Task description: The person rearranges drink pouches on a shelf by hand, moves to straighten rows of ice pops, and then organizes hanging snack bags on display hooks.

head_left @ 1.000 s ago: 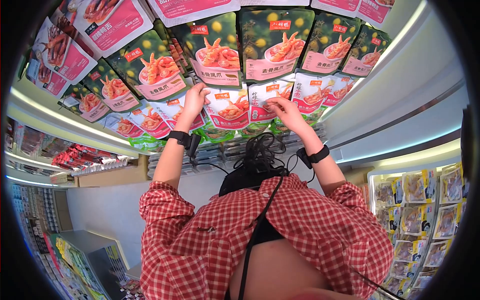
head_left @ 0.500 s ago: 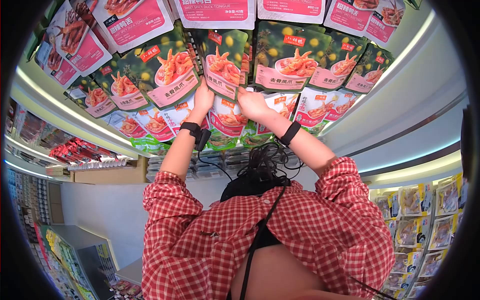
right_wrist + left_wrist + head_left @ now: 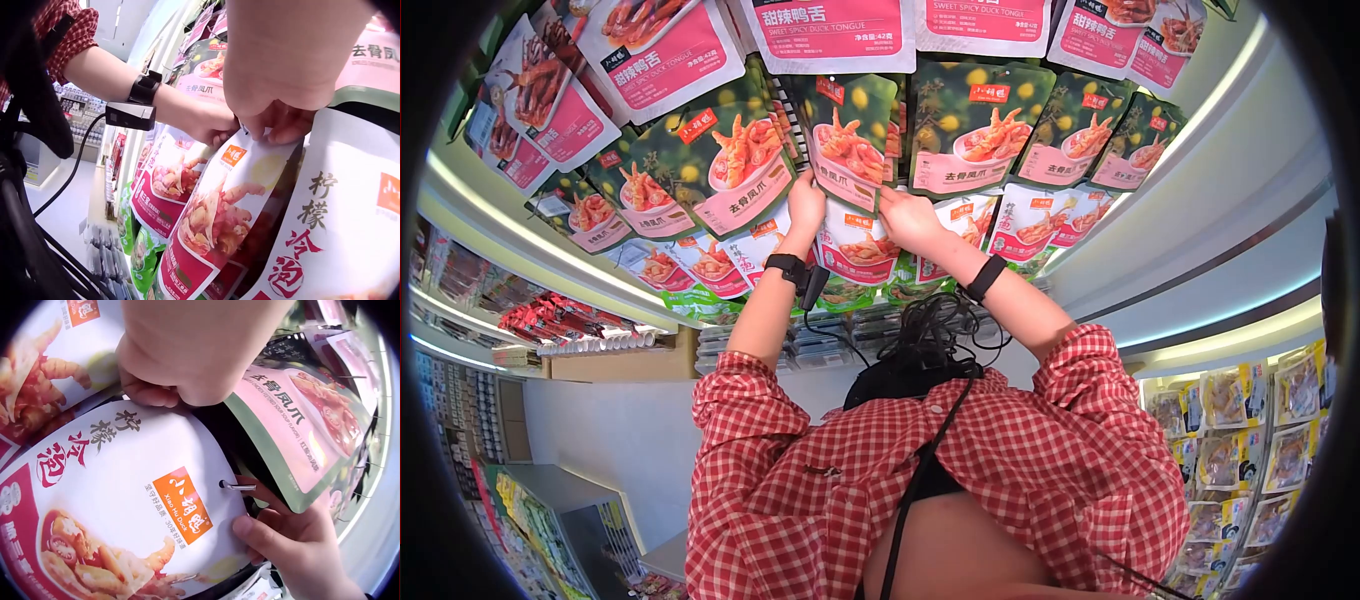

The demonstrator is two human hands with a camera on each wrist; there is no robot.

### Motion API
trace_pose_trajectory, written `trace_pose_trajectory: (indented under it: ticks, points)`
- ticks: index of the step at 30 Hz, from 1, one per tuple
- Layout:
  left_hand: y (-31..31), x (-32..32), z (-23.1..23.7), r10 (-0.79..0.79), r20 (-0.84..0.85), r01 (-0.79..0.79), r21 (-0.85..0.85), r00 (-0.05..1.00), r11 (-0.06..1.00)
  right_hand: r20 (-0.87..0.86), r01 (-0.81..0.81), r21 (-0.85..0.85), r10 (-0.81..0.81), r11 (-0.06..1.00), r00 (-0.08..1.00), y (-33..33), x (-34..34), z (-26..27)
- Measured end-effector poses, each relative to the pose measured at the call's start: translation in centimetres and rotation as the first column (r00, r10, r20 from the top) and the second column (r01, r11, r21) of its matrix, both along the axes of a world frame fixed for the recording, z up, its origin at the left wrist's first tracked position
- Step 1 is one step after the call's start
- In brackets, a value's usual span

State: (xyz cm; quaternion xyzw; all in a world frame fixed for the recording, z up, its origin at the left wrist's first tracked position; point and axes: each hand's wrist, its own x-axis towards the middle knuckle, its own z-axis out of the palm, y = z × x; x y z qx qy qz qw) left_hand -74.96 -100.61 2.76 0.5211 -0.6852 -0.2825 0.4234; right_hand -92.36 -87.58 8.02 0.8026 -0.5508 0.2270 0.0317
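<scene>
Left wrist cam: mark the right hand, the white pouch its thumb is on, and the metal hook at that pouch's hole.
Right hand (image 3: 300,549): left wrist view, near the thumb's base.
White pouch (image 3: 128,497): left wrist view, printed front.
Metal hook (image 3: 241,487): left wrist view, shiny shaft.

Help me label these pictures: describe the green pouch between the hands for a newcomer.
Below the head view's pink-and-white pouches hangs a green row. Near its middle is the green pouch, the only one whose bottom dips between the left hand and right hand.
</scene>
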Motion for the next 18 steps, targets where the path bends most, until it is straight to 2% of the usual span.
trace_pose_trajectory:
  ticks: [4,7,10,12,14,16,17,18]
  points:
    - [0.2,1.0,-0.3,-0.037,0.025,0.035,0.095,0.999,0.995,0.017,0.004,0.000,-0.004,1.000,1.000,0.2,-0.1,-0.6]
    - [1.6,1.9,-0.4,-0.123,-0.034,0.125,0.083,0.992,0.989,0.019,-0.004,0.053,0.003,0.999,1.000,0.4,-0.1,-0.6]
    - [2.1,2.5,-0.4,-0.216,-0.016,0.216,0.160,0.976,0.963,0.014,0.033,0.100,-0.034,0.994,0.999,0.6,0.1,-0.3]
    - [2.6,2.6,0.2,-0.210,-0.038,0.213,0.265,0.977,0.940,0.024,0.037,0.088,-0.039,0.995,0.999,0.4,0.1,-0.6]
    - [2.8,2.8,0.0,-0.224,-0.023,0.221,0.273,0.974,0.936,0.028,0.042,0.086,-0.045,0.995,0.999,0.7,0.1,-0.4]
    - [2.1,3.2,-1.0,-0.251,0.035,0.240,0.182,0.967,0.953,0.074,0.010,0.042,-0.013,0.999,0.997,0.4,-0.4,-1.0]
    - [3.0,3.3,0.3,-0.226,0.077,0.203,0.229,0.971,0.952,0.097,-0.008,0.023,0.006,1.000,0.995,0.7,-0.3,-0.7]
    - [4.0,3.4,1.3,-0.204,-0.035,0.206,0.290,0.978,0.935,0.165,-0.021,0.039,0.014,0.999,0.986,1.0,-0.6,-0.3]
